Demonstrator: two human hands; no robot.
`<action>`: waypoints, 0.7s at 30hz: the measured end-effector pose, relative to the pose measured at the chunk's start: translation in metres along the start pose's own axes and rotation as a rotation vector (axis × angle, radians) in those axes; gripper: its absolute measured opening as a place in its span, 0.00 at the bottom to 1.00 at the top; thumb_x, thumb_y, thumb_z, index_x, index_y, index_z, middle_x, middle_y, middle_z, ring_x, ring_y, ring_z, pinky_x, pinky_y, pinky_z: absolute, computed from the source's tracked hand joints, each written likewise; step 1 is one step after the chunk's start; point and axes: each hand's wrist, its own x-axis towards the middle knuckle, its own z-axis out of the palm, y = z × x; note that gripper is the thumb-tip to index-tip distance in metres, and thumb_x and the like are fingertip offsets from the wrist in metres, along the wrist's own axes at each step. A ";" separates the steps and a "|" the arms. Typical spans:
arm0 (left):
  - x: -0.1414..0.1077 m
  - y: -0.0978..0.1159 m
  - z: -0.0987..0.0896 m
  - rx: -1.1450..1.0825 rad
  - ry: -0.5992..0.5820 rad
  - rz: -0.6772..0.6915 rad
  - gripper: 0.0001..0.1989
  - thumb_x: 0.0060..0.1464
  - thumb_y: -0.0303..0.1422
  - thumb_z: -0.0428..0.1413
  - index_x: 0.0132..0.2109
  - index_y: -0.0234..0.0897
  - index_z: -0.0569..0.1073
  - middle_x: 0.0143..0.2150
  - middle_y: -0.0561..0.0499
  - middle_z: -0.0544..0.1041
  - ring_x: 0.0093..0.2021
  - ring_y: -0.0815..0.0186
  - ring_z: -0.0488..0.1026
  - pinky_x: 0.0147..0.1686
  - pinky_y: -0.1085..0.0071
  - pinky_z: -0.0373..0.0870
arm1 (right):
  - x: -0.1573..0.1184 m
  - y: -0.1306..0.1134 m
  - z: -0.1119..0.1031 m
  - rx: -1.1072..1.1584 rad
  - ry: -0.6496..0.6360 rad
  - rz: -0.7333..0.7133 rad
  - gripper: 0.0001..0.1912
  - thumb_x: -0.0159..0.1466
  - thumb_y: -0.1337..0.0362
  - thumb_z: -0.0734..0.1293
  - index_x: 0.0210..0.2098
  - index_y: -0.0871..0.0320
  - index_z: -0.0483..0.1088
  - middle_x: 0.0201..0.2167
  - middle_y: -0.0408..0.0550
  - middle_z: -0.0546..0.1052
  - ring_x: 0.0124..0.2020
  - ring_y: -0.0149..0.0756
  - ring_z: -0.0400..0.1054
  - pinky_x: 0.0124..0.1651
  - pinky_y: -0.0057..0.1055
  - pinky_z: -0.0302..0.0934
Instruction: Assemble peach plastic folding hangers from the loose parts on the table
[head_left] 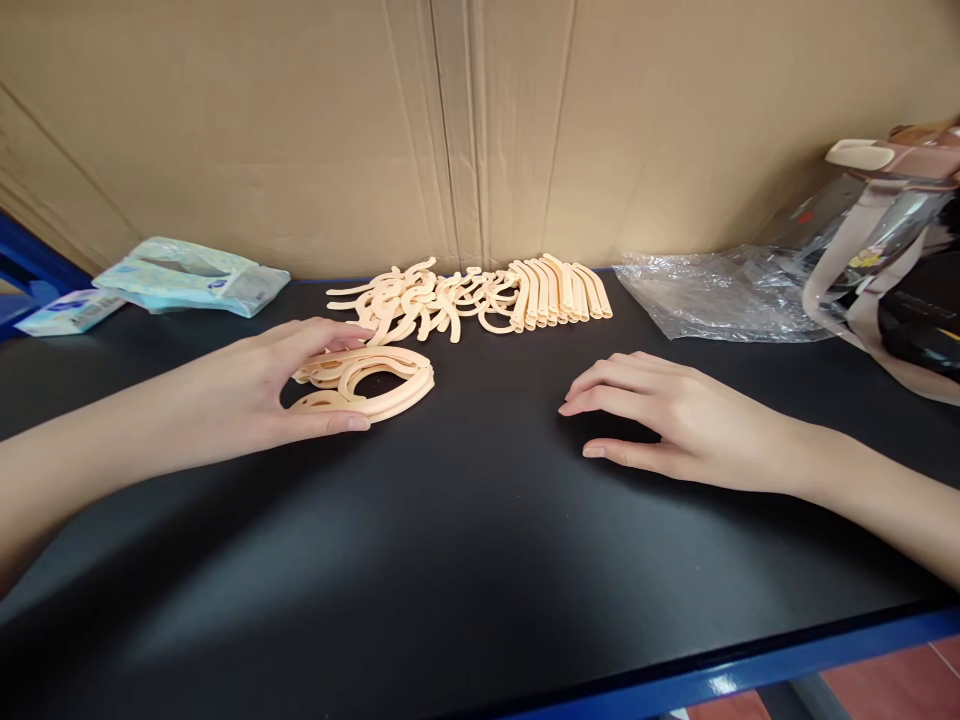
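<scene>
My left hand (289, 385) is closed around some peach-coloured plastic folding hangers (401, 385), folded up and lying on the black tabletop. The thumb rests along their near side and the fingers along the far side, partly hiding them. To the right, my right hand (652, 415) hovers low over the table with its fingers bent and apart, holding nothing. Behind the left hand lies a loose heap of curved peach hanger hooks (405, 305). Beside that heap, curved hanger arms (559, 290) lie side by side in a neat row.
At the back left are a pale blue tissue pack (191, 275) and a smaller packet (71, 312). A crumpled clear plastic bag (712, 290) lies at the back right, next to a clear bottle with a strap (892, 210). Cardboard (300, 130) stands behind the black table (450, 560).
</scene>
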 end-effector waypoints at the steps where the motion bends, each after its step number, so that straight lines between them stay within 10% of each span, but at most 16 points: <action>1: 0.000 0.000 0.000 -0.001 -0.001 -0.002 0.41 0.47 0.61 0.54 0.63 0.45 0.61 0.61 0.48 0.67 0.57 0.51 0.67 0.54 0.58 0.67 | 0.000 0.000 0.000 0.000 -0.002 0.000 0.16 0.68 0.56 0.61 0.49 0.57 0.70 0.48 0.52 0.73 0.46 0.39 0.68 0.50 0.37 0.62; 21: 0.000 0.003 -0.001 0.007 0.017 0.017 0.39 0.49 0.60 0.53 0.62 0.45 0.61 0.61 0.49 0.67 0.57 0.52 0.67 0.51 0.62 0.69 | -0.001 0.000 0.000 -0.016 0.001 -0.018 0.16 0.69 0.56 0.60 0.49 0.58 0.70 0.48 0.52 0.73 0.46 0.39 0.68 0.50 0.38 0.62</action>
